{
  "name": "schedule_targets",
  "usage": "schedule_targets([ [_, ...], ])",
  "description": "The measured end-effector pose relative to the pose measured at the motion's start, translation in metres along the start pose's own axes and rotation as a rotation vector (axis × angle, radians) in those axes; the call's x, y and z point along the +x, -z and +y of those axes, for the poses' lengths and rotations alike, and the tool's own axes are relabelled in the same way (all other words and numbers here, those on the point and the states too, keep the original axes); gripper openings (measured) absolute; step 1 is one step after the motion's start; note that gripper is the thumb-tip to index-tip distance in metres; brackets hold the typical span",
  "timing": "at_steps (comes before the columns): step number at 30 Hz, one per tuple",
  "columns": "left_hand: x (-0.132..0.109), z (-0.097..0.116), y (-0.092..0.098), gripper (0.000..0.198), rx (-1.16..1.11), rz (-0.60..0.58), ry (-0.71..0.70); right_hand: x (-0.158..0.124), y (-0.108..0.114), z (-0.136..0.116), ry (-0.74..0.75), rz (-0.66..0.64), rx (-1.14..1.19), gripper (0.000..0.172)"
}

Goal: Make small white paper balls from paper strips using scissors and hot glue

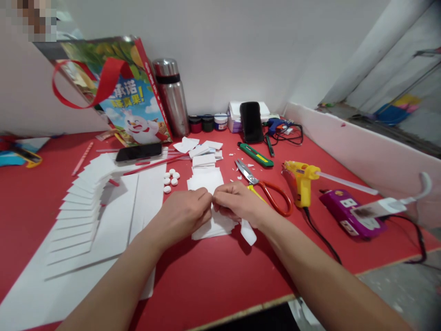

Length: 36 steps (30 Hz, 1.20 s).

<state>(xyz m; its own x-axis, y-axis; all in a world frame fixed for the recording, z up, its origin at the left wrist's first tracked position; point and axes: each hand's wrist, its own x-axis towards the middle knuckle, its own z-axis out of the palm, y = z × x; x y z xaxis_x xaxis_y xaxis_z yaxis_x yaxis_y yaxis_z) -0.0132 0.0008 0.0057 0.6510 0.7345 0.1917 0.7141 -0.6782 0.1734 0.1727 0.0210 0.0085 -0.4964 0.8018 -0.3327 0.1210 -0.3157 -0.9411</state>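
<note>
My left hand (pixel 182 214) and my right hand (pixel 237 202) meet fingertip to fingertip over a stack of white paper squares (pixel 206 179) on the red table (pixel 213 271). Both hands are closed in a pinch on a small white paper piece (pixel 248 232), whose lower end hangs below my right hand. Red-handled scissors (pixel 267 188) lie just right of my right hand. Several small white paper balls (pixel 171 179) lie just beyond my left hand.
A fanned row of white paper strips (pixel 82 202) lies on white sheets at left. A yellow glue gun (pixel 303 181), purple power strip (pixel 347 214), green utility knife (pixel 255 155), two phones (pixel 138 151), a steel flask (pixel 171 96), paint jars (pixel 207 122) and a gift bag (pixel 127 92) surround the work spot.
</note>
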Motion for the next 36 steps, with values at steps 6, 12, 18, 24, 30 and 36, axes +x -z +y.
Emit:
schedule_targets([
  [6, 0.002, 0.005, 0.005, 0.020, -0.235, 0.097, 0.122, -0.003, -0.002, -0.005, 0.037, -0.008, 0.070, 0.018],
  [12, 0.003, 0.001, -0.001, 0.046, -1.433, -0.223, 0.550, -0.009, -0.002, -0.009, 0.325, 0.122, -0.370, 0.017],
  [18, 0.006, 0.002, -0.002, 0.032, -1.764, -0.224, 0.610, -0.008, -0.001, -0.005, 0.409, 0.130, -0.638, 0.019],
  [24, 0.005, 0.004, -0.004, 0.028, -1.604, -0.158, 0.622, -0.007, 0.000, -0.006, 0.400, 0.133, -0.664, 0.023],
  [30, 0.004, 0.007, -0.006, 0.027, -1.040, -0.027, 0.521, -0.007, 0.004, -0.007, 0.203, 0.058, -0.507, 0.024],
  [36, 0.006, 0.011, -0.004, 0.022, -0.179, 0.015, 0.237, -0.006, -0.004, -0.008, 0.056, 0.098, -0.305, 0.018],
])
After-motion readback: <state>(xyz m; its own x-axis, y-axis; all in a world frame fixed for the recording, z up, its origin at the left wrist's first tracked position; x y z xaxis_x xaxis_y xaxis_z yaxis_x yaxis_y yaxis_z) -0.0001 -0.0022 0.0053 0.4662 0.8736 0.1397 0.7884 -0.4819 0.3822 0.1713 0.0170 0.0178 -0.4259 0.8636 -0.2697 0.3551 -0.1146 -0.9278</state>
